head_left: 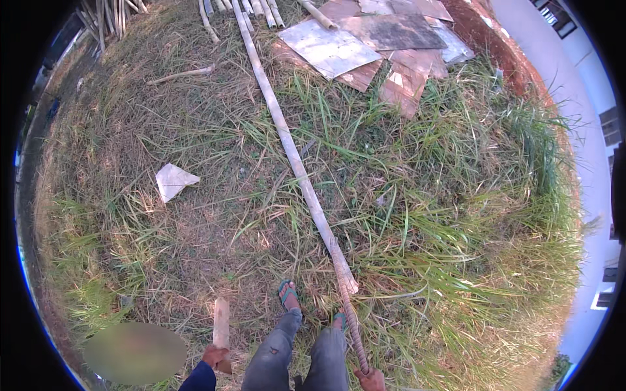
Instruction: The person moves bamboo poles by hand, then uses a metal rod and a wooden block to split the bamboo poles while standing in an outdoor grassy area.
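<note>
My left hand grips a short, flat piece of pale wood at the lower middle. My right hand is closed on the lower end of a rusty ribbed rod near the bottom edge. The rod's upper part overlaps the near end of a long pale pole, which stretches over the grass to the top of the view; whether they touch is unclear. My feet in green sandals stand just left of the rod.
Stacked weathered sheets lie at the top right, beside reddish soil. More poles are at the top. A short stick and a pale scrap lie on the left. A pale paved strip borders the right.
</note>
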A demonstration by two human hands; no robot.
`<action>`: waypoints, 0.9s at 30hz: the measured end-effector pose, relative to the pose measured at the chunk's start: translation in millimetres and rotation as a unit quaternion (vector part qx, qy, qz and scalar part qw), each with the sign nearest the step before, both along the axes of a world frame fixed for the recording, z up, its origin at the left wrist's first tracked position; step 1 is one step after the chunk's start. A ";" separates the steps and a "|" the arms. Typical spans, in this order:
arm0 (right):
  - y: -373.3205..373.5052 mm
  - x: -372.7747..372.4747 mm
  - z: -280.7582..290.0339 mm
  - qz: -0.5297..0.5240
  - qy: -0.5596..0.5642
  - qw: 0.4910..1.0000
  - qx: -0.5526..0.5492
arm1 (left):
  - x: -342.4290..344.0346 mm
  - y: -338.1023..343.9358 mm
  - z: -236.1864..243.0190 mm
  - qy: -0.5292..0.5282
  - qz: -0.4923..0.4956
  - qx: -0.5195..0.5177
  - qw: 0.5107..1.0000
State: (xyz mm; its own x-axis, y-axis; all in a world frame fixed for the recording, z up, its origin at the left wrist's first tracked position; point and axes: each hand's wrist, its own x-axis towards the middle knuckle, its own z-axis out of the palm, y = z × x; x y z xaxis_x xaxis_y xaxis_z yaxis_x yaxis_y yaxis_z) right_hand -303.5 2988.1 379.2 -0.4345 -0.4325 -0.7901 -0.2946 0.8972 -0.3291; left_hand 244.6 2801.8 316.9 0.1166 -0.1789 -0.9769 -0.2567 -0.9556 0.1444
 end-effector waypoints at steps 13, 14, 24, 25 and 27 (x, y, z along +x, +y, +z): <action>-460.7 -92.7 -122.2 0.088 0.178 0.967 -0.157 | 20.7 -95.5 -17.9 -0.074 0.021 0.044 0.996; -489.4 -120.7 -182.7 0.085 0.162 0.954 -0.236 | 5.8 -136.7 -41.2 -0.097 -0.058 -0.017 0.993; -708.1 -200.3 -382.3 0.085 0.245 0.961 -0.097 | -213.7 -452.1 -18.0 -0.089 -0.062 -0.202 0.973; -704.6 -204.2 -390.9 0.087 0.278 0.950 -0.112 | -232.0 -466.6 -40.7 -0.054 -0.052 -0.225 0.971; -707.3 -198.6 -384.9 0.068 0.273 0.955 -0.095 | -310.7 -526.1 -54.5 -0.026 -0.076 -0.247 0.966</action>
State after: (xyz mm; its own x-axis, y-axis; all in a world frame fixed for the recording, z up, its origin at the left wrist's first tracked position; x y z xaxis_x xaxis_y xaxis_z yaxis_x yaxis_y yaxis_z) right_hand -502.0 2280.9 -5.7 -0.6885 -0.6270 -0.3644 -0.5784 0.7779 -0.2456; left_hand -66.1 2275.7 262.4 0.0986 -0.6412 -0.7610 -0.4080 -0.7236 0.5568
